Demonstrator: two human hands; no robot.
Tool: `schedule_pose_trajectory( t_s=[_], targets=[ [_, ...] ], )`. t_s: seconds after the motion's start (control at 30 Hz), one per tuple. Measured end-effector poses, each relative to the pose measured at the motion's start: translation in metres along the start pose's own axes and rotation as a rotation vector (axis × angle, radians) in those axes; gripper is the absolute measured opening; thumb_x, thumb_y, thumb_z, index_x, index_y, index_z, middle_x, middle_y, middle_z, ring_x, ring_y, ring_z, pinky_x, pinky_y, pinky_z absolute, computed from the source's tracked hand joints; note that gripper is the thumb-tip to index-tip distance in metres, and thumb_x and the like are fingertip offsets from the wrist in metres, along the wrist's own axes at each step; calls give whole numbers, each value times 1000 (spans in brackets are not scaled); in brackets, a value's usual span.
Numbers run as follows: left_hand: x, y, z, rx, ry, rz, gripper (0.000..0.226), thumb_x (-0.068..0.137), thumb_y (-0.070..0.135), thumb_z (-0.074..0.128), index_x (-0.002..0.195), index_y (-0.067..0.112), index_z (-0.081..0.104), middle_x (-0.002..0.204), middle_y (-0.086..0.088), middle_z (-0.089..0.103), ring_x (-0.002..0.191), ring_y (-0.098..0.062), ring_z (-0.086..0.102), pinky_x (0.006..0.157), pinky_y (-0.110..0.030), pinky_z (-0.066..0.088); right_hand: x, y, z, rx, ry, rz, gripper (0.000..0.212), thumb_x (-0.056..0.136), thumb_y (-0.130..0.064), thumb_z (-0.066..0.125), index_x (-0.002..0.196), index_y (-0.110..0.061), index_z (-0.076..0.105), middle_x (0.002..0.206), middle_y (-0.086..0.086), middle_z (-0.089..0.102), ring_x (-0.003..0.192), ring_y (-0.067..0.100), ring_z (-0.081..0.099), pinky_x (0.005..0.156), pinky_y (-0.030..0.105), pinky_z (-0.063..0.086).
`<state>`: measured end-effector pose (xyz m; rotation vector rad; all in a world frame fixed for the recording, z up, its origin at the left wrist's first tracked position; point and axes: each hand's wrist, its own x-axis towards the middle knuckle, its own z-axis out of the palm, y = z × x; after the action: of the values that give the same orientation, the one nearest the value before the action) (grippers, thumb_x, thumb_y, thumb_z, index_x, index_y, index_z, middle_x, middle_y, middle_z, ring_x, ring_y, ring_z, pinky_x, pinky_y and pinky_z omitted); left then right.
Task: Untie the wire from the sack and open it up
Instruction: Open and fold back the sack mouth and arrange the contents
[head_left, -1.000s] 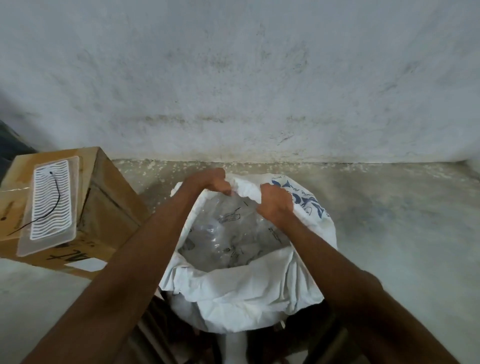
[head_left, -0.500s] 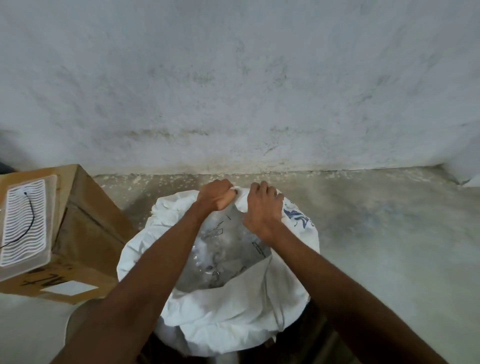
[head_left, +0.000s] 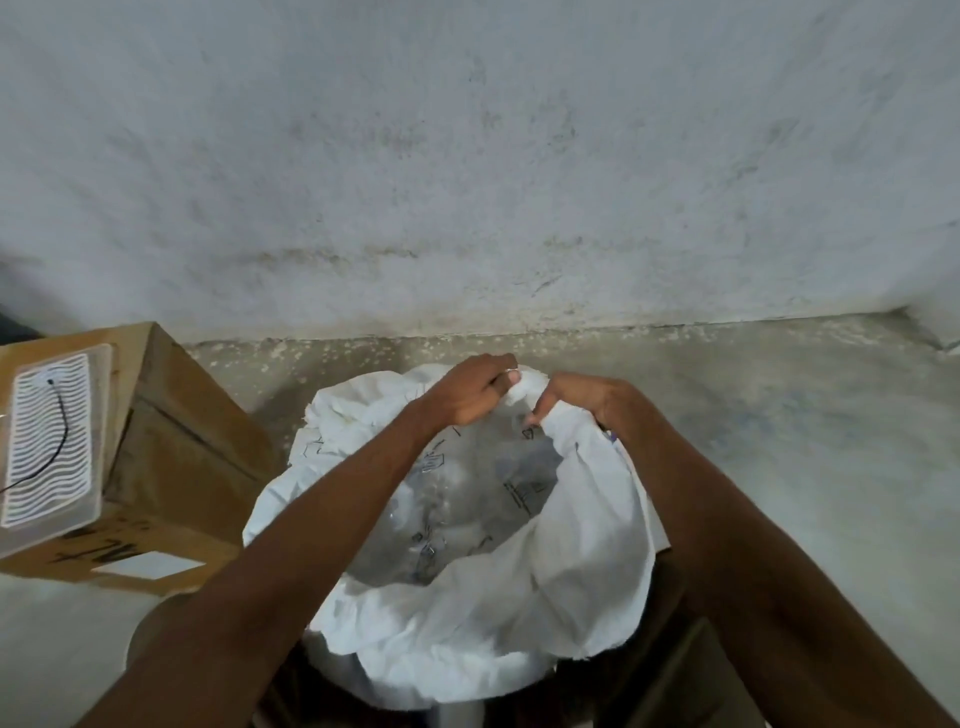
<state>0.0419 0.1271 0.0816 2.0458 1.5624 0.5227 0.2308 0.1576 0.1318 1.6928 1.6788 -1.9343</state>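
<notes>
A white woven sack (head_left: 519, 618) stands on the floor below me with its mouth open and its rim rolled outward. Inside it shows a clear plastic liner (head_left: 457, 499) with printed marks. My left hand (head_left: 475, 392) grips the far rim of the sack, fingers closed on the white cloth. My right hand (head_left: 582, 397) holds the same far rim just to the right, fingers curled over the edge. A thin black wire (head_left: 54, 439) lies on a white ribbed pad on the box to the left, apart from the sack.
A brown cardboard box (head_left: 171, 462) sits left of the sack, with a clear tray (head_left: 49, 449) holding the ribbed pad on top. A stained white wall (head_left: 478, 166) rises just behind the sack. Bare concrete floor (head_left: 789, 441) spreads to the right.
My hands have shifted along the sack's far rim and parted slightly. The rim now folds further outward and the mouth is wider. The view has swung a little.
</notes>
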Motion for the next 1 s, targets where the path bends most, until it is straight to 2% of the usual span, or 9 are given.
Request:
schedule_pose_trajectory(
  t_s=[0.1, 0.2, 0.33, 0.5, 0.6, 0.77, 0.83, 0.93, 1.0],
  targets=[
    [19, 10, 3, 192, 19, -244, 32, 94, 36, 43, 82, 17, 66, 90, -4, 72, 85, -25, 65, 70, -33, 44, 11, 9, -2, -65, 113, -21, 48, 73, -19, 86, 115, -13, 65, 95, 8, 74, 80, 23, 73, 72, 33, 59],
    [41, 13, -4, 145, -106, -458, 38, 90, 39, 38, 90, 11, 62, 96, -10, 64, 94, -26, 63, 84, -38, 47, 5, 22, 19, -500, 464, 59, 111, 47, -56, 85, 141, -18, 43, 136, 8, 54, 126, 33, 54, 100, 50, 49],
    [62, 11, -25, -70, -281, -468, 20, 94, 14, 40, 75, 17, 44, 70, 0, 39, 70, -17, 38, 61, -30, 33, -11, 47, 58, -554, 776, 2, 76, 71, -37, 78, 137, -12, 49, 129, 8, 63, 121, 31, 60, 100, 44, 49],
    [42, 11, -13, 225, -114, -171, 51, 100, 62, 35, 117, 20, 58, 94, -2, 58, 96, -23, 56, 87, -38, 45, -7, 35, 29, 15, 483, -25, 36, 74, -11, 70, 109, -5, 64, 97, 8, 67, 90, 25, 68, 73, 27, 51],
    [18, 17, 9, 208, -114, 261, 39, 103, 47, 43, 130, 21, 56, 122, -1, 56, 114, -17, 49, 94, -34, 40, -17, 33, 4, 277, 218, 19, 18, 65, -5, 71, 81, -5, 65, 72, 10, 61, 56, 21, 62, 58, 22, 45],
    [31, 39, 26, 196, -69, 127, 27, 102, 26, 40, 93, 14, 63, 99, -7, 69, 97, -29, 62, 82, -38, 47, -27, 53, -3, 487, 44, -43, 11, 79, -3, 65, 89, -1, 70, 76, 13, 69, 68, 28, 68, 73, 32, 52],
    [43, 50, 27, 336, -75, -40, 29, 95, 30, 41, 87, 17, 67, 96, -6, 72, 93, -29, 65, 77, -36, 47, -28, 54, 5, 346, 199, -41, 40, 77, -23, 77, 114, -9, 70, 102, 7, 74, 99, 29, 70, 94, 39, 52],
    [61, 58, 34, 417, -181, -216, 33, 90, 35, 41, 88, 13, 65, 86, -3, 63, 86, -29, 62, 72, -33, 40, -41, 61, 31, -85, 627, 119, 114, 62, -69, 76, 151, -14, 30, 150, 12, 37, 139, 36, 37, 112, 52, 36],
    [70, 59, 36, 379, -248, -274, 32, 92, 39, 39, 83, 16, 59, 86, -4, 57, 85, -27, 57, 74, -34, 39, -46, 69, 55, -80, 713, 165, 123, 61, -63, 78, 154, -13, 15, 155, 16, 25, 142, 40, 31, 111, 54, 35]
  ],
)
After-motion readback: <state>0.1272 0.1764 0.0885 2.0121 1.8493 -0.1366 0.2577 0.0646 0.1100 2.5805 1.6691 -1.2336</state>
